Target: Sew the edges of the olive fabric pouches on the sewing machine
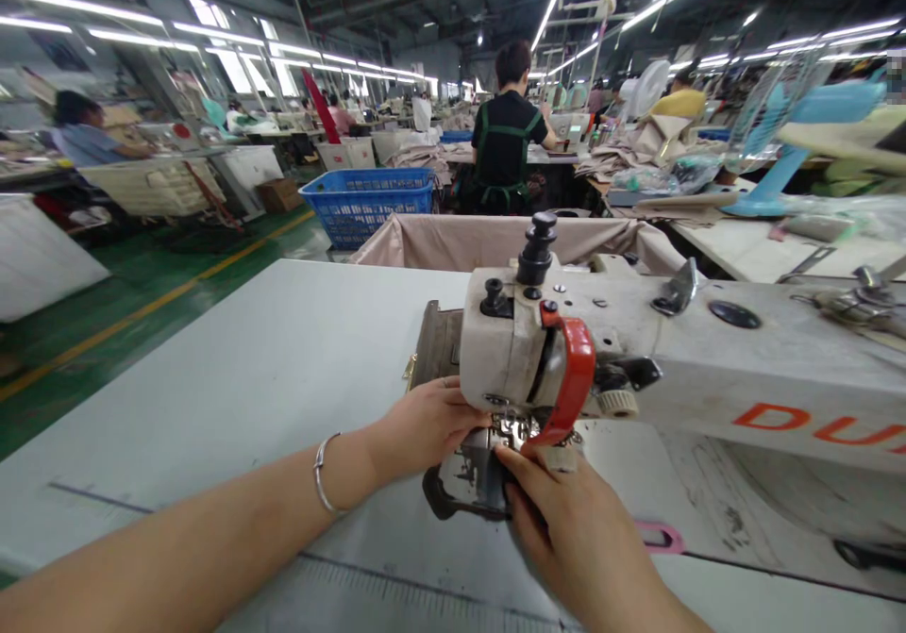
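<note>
An off-white industrial sewing machine [679,350] stands on the grey work table [269,359], with a red guard [575,374] on its head. My left hand [425,425] reaches under the head from the left, fingers curled and pinched at the needle area [511,425]. My right hand [559,510] comes up from below, fingertips pressed together at the same spot beside the dark metal plate [467,482]. What the fingers pinch is too small to make out. A silver bangle [322,477] circles my left wrist.
Pink-handled scissors [662,539] lie on the table right of my right hand. A beige cloth bin [495,241] sits behind the table, a blue crate [368,204] beyond it. A person in black [506,142] sits ahead with their back turned. Another person [85,133] works far left.
</note>
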The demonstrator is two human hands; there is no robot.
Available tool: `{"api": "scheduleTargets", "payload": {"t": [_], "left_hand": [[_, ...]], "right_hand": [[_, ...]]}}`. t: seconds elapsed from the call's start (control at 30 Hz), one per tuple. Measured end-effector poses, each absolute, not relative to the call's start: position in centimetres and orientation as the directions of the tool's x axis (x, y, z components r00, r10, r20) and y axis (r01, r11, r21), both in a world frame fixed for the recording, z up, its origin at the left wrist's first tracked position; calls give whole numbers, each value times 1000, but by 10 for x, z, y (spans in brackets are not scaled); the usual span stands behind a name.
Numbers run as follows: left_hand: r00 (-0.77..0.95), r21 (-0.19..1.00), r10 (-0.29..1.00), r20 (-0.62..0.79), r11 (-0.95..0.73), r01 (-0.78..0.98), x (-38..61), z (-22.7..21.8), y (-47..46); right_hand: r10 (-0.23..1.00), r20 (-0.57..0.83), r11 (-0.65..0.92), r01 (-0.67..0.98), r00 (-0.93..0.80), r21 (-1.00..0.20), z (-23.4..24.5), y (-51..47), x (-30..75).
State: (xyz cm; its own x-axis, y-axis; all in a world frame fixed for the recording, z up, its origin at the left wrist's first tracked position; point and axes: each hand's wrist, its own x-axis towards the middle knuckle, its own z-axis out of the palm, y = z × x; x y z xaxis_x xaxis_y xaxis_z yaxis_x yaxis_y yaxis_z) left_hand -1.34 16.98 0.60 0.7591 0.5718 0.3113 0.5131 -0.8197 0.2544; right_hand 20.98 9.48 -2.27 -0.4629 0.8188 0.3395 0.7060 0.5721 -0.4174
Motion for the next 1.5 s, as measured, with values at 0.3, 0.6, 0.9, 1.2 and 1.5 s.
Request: {"api": "scheduleTargets", "payload": {"t": [0.3, 0.6, 0.9, 1.2, 1.5], "left_hand": [[745, 229, 600, 293, -800, 554, -14, 4, 173], [685, 222, 666, 295, -745, 628, -4, 10, 160], [603, 340, 768, 214, -637, 691, 3, 24, 143], [636, 428, 761, 131, -622, 656, -12, 32, 92], [761, 238, 648, 24, -744, 625, 3, 30, 114]], "right_hand": [[821, 356, 568, 702, -446, -429, -22, 96, 211], [835, 339, 549, 699, -433, -458, -12, 95, 210], [829, 335, 559, 662, -447, -500, -10, 92, 212], [725, 325, 682, 570, -607, -459, 0, 90, 226], [704, 299, 698, 550, -644, -458, 2, 87, 224]]}}
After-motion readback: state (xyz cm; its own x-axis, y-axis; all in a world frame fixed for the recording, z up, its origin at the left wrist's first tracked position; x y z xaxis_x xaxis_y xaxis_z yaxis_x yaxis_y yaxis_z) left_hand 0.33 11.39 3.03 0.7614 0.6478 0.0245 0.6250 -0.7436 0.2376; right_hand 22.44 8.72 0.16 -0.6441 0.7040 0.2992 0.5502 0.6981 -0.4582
